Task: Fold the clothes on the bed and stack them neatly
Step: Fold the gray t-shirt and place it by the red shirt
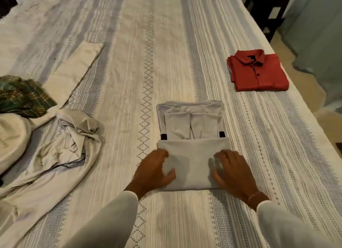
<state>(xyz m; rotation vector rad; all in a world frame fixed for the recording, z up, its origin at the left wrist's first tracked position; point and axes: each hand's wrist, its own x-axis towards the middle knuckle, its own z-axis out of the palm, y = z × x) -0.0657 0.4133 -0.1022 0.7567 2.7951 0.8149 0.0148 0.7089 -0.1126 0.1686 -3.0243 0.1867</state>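
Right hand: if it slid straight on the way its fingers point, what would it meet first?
The right hand points up the grey shirt, so probably that shirt's folded sleeves first.

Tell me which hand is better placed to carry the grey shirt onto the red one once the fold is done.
Right, probably. The right hand rests on the grey shirt's right half, the side nearer the folded red shirt, which lies farther up the bed on the right. The left hand would have to reach across.
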